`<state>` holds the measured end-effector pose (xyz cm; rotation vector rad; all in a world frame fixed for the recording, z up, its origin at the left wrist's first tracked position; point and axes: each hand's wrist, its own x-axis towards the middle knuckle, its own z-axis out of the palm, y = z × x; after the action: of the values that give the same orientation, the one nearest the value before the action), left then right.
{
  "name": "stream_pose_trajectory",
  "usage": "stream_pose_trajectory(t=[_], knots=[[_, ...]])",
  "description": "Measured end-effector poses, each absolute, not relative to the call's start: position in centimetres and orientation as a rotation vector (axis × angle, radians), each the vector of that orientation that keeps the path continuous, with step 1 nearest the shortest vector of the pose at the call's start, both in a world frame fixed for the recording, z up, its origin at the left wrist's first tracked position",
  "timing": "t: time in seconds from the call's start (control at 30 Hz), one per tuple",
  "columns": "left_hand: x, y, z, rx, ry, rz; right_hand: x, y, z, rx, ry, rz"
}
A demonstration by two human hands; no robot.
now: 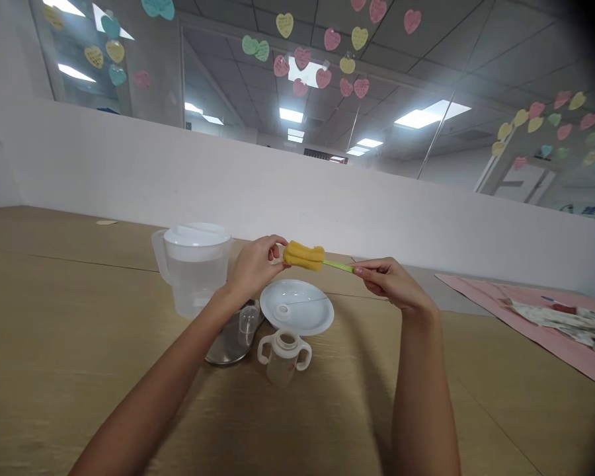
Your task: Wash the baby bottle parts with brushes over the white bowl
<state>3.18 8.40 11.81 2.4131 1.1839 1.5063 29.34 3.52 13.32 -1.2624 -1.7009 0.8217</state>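
A bottle brush with a yellow sponge head [305,256] and a green handle is held level above the table. My right hand [389,281] pinches the end of its handle. At the tip of the sponge, my left hand [258,261] closes its fingers on the yellow head. Below them stands an upright baby bottle [282,360] with two white side handles and an uncovered mouth. Behind it, a white plate [322,317] carries a small white ring-shaped part [282,312] and what looks like a thin straw.
Left of the plate, a metal tray [227,348] holds a clear cap [249,318], partly behind my left arm. A lidded clear pitcher [194,271] stands further left. On the right lies a pink cloth [480,291] with a patterned cloth [550,317]. A white wall [287,198] bounds the table.
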Motion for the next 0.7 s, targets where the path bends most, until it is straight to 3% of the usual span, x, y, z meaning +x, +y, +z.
stream_pose_trajectory(t=[0.3, 0.7], knots=[[3.03, 8.46, 11.8, 2.286, 1.001, 1.505, 29.15, 3.82, 13.34, -1.358, -1.628, 0.655], [3.16, 8.63, 11.56, 2.048, 0.698, 1.572, 29.08, 3.67, 13.37, -1.321, -1.661, 0.751]])
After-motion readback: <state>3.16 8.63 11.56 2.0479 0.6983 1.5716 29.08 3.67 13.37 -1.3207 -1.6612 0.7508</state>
